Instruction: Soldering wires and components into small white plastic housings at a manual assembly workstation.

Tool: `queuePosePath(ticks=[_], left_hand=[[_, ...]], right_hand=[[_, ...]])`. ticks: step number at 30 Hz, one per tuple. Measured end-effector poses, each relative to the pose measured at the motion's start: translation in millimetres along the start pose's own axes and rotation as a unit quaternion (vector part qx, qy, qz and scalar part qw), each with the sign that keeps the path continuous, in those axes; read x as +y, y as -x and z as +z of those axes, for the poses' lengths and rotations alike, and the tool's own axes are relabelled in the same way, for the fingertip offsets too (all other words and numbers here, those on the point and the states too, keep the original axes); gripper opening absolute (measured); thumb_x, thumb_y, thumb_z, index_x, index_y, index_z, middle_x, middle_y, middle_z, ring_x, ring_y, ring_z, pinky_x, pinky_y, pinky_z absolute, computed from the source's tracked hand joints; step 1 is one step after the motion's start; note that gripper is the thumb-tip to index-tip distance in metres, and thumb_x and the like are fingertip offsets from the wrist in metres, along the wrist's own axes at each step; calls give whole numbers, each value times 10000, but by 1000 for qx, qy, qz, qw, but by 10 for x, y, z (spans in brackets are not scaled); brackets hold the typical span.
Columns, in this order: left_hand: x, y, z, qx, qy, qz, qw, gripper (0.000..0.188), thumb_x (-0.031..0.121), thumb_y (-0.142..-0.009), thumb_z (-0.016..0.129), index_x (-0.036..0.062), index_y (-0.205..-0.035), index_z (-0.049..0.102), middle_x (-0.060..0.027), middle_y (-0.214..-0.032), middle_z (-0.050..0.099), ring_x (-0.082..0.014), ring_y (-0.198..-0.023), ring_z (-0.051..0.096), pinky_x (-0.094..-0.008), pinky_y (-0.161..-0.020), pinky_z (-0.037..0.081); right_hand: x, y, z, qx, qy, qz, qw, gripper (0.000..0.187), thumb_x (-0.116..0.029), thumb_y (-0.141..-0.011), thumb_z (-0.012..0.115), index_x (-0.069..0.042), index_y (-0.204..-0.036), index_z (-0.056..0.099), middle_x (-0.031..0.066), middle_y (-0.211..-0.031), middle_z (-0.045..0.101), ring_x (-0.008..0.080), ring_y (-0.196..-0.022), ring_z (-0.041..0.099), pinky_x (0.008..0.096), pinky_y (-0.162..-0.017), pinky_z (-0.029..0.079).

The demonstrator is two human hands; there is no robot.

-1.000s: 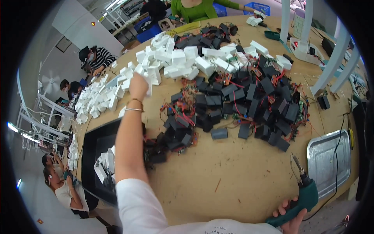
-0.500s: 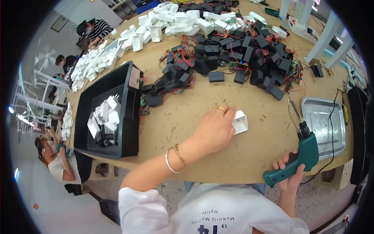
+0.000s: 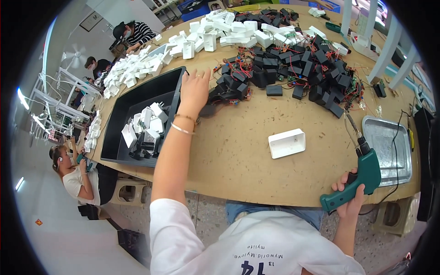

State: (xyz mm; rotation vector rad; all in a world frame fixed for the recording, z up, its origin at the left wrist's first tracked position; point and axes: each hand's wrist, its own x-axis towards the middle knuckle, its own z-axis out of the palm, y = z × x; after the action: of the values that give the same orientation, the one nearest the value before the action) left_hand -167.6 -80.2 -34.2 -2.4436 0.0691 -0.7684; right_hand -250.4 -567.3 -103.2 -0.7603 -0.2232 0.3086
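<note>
My right hand (image 3: 351, 200) grips a green soldering gun (image 3: 361, 175) by its handle, the metal tip pointing away from me. My left hand (image 3: 196, 90) is raised over the right rim of a black bin (image 3: 145, 95), beside the black battery packs. Its fingers reach forward, slightly apart, with nothing visible in them; its palm is hidden. An open white plastic casing (image 3: 287, 144) rests by itself on the table between my two hands. Inside the bin lie several white casings (image 3: 147, 120) and some black parts with plug prongs.
A heap of black blocks with red wires and green circuit boards (image 3: 302, 64) covers the middle of the table (image 3: 233, 160). White casings (image 3: 215, 32) are piled behind and to the left. A metal tray (image 3: 388, 149) with a cable across it lies right. Co-workers (image 3: 85, 176) sit along the left.
My left hand has let go of the white casing and swung left and away to the bin's rim. The casing now lies turned on the table. My right hand keeps holding the soldering gun.
</note>
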Motion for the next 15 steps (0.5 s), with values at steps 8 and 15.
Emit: queuePosePath(ticks=[8,15], left_hand=[[-247,-163,-680,13,379,-300,875,198,165,-907,517,4,-912,632,-122,-703,631,-205,-657,630,-312,-618,478],[735,107,-1612,-171,723,-278,609,134,105,-888,592,-12,-931,642,-5,-700,598,-54,-610,542,-197,-565,431]], right_hand=[[66,5,18,19,16,-20,999,482,-442,-911,519,-99,-1222,383,53,-939,490,142,-777,470,327,-736,399],[-6,26,-28,40,9,-7,999,501,-456,-888,553,-101,-1209,402,47,-920,499,134,-766,475,315,-735,388]])
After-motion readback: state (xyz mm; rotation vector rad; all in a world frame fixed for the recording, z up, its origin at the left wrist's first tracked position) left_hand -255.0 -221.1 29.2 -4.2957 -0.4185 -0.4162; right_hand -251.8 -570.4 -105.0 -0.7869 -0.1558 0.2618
